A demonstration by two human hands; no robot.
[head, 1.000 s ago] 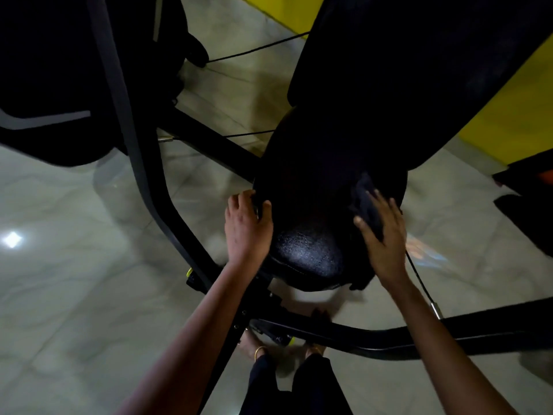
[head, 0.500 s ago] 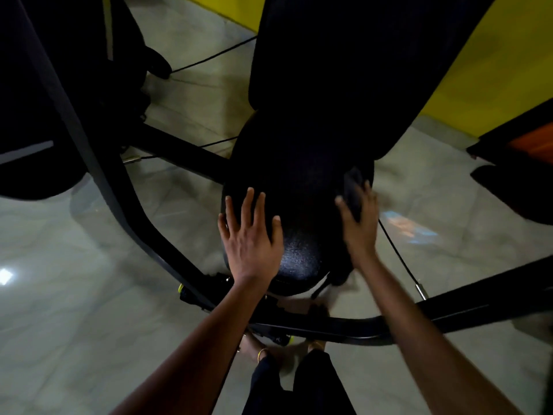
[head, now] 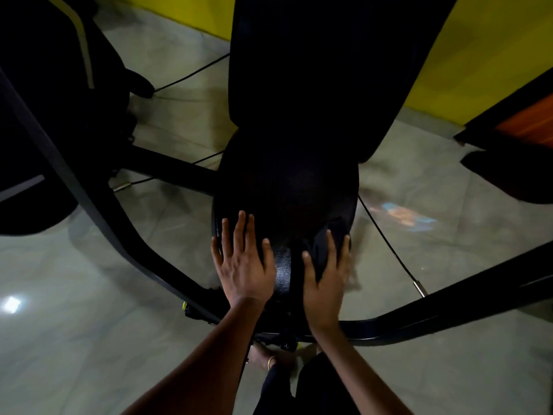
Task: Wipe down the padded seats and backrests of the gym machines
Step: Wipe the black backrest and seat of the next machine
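Observation:
A black padded seat [head: 284, 193] of a gym machine fills the middle of the head view, with its tall black backrest [head: 323, 70] rising behind it. My left hand [head: 244, 262] rests flat on the seat's front left, fingers straight and spread. My right hand [head: 324, 274] lies on the front right of the seat and presses a dark cloth [head: 332, 235] against the pad; the cloth shows between my thumb and fingers and past my fingertips. Most of the seat is in deep shadow.
Black frame bars [head: 98, 187] of the machine run left and right of the seat, another bar [head: 449, 307] crosses at the lower right. A thin cable [head: 386, 238] hangs by the seat's right side. Grey tiled floor [head: 74, 324] lies around, a yellow wall [head: 484, 58] behind. My feet are below the seat.
My left hand has gone from gripping the seat's left edge to lying flat on top. My right hand with the cloth has slid from the seat's right side toward its front middle.

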